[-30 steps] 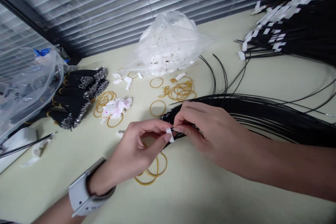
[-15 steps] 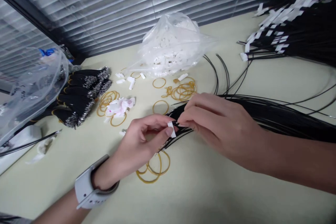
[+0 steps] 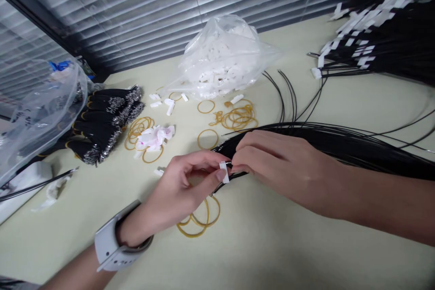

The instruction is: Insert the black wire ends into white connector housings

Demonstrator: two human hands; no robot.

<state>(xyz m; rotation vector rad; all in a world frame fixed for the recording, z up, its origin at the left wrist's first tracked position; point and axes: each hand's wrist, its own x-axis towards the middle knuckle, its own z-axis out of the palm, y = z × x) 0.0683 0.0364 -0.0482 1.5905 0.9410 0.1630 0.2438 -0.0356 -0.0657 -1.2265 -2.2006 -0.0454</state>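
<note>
Between the thumb and fingers of my left hand (image 3: 190, 186) is a small white plastic connector (image 3: 224, 173), held upright. My right hand (image 3: 278, 163) is closed in a pinch on the end of a thin black wire (image 3: 229, 162); its tip meets the connector's upper part. Whether the tip sits inside the connector, I cannot tell. Under and behind both hands lies a thick bundle of black wires (image 3: 326, 140), running off to the right. Rubber bands (image 3: 199, 226) lie just below my left hand.
A clear bag of white connectors (image 3: 224, 59) stands at the back, with loose connectors (image 3: 170, 106) before it. More rubber bands (image 3: 238, 117) lie nearby. Black wires with white connectors (image 3: 370, 36) are piled at right; banded wire bundles (image 3: 105, 118) at left, beside a plastic bag (image 3: 44, 113).
My right hand has shifted slightly down and the fingers have curled more. The connector has moved a little down and right in my left hand, which stays nearly in place.
</note>
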